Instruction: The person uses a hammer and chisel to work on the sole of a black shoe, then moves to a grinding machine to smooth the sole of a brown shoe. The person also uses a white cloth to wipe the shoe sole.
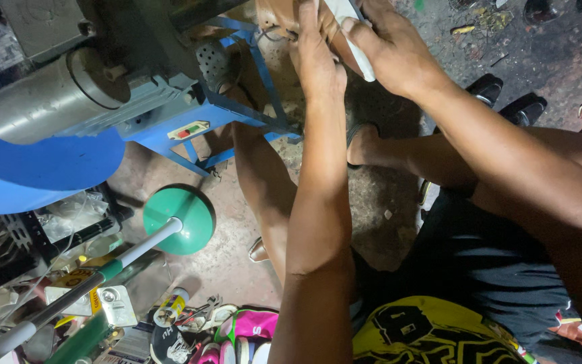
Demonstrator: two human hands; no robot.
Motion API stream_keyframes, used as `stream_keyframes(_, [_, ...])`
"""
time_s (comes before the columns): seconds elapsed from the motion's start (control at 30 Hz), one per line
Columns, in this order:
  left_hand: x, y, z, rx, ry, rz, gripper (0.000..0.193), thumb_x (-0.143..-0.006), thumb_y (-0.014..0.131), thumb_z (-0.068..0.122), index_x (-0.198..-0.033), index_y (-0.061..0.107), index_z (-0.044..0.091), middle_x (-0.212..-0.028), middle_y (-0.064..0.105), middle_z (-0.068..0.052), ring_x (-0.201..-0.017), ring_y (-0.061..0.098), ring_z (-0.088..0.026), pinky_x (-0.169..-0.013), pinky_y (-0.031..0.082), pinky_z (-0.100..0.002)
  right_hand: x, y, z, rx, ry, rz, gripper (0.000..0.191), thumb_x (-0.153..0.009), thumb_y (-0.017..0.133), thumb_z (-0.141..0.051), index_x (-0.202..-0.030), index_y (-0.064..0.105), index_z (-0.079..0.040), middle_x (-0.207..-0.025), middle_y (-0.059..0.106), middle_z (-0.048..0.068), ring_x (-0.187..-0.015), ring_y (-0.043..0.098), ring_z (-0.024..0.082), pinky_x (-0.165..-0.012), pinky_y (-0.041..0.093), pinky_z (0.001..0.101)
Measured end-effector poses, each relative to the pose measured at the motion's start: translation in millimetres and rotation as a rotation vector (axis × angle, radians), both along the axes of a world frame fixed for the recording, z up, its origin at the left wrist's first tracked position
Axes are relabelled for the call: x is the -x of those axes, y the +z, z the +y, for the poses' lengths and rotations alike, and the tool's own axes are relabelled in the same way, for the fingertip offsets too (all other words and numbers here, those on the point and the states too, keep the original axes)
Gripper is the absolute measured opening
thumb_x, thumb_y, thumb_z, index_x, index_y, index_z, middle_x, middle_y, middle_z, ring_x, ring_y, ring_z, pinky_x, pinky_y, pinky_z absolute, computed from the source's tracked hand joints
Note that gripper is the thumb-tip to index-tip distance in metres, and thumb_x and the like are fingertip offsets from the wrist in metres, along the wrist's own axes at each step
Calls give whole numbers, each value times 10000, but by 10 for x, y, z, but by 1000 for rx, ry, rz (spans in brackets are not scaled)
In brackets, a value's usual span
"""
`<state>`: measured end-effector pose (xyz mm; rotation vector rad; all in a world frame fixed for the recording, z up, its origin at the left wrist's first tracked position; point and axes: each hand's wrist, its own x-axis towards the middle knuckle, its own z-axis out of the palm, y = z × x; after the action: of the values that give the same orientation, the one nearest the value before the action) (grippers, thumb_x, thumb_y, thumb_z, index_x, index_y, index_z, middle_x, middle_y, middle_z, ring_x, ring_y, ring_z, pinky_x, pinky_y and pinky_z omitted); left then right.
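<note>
Both my arms reach up to the top of the view. My left hand (318, 57) rests flat against a brown piece (274, 15) at the top edge, fingers pointing up. My right hand (392, 47) is closed around a white strip-shaped object (353, 34) that slants down between the two hands. What the brown piece is cannot be told; most of it lies outside the frame. My bare legs and a foot in a sandal (362, 145) show below the hands.
A blue metal machine frame (237, 114) with a grey motor (48, 101) stands at left, a blue round surface (35, 168) beside it. A green-based stand (180, 219), cans, tools and clutter lie at bottom left. Black shoes (506, 101) sit on the dirty floor at right.
</note>
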<state>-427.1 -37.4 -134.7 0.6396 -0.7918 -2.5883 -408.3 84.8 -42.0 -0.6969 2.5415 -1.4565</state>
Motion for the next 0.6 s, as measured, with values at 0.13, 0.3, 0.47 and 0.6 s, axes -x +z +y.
stream_keyframes(0.13, [-17,-39,-25,-183,-13,-14,282,-904,731,290,-1006,682,32,-850,653,17,-757,634,-86,-668,522,-270,-72,-67,-12,-107,-38,73,555,-1102,529,-340,-1526,475,14,-1516,499,275,-1437,487,418,-1183,387,437])
stream_keyframes(0.3, [-10,-300,1,-142,67,459,140,-1000,736,90,-911,659,15,-815,562,59,-655,515,-36,-524,413,-228,-137,-126,-33,-37,32,126,508,-1113,518,-287,-1527,452,1,-1535,485,247,-1464,492,401,-1208,399,442])
stream_keyframes(0.47, [12,-279,-12,-44,126,175,148,-1000,759,114,-1011,675,-8,-874,614,15,-710,560,-70,-587,446,-248,-107,-139,-86,-60,-14,12,475,-1140,468,-321,-1499,476,-10,-1484,519,240,-1404,510,412,-1155,403,446])
stream_keyframes(0.6, [46,-104,-42,-31,142,70,214,-934,738,127,-1067,663,-22,-978,681,-42,-817,658,-113,-688,541,-271,-71,-108,-127,-83,-50,-10,468,-1141,452,-375,-1433,532,-18,-1409,558,239,-1365,539,423,-1136,421,457])
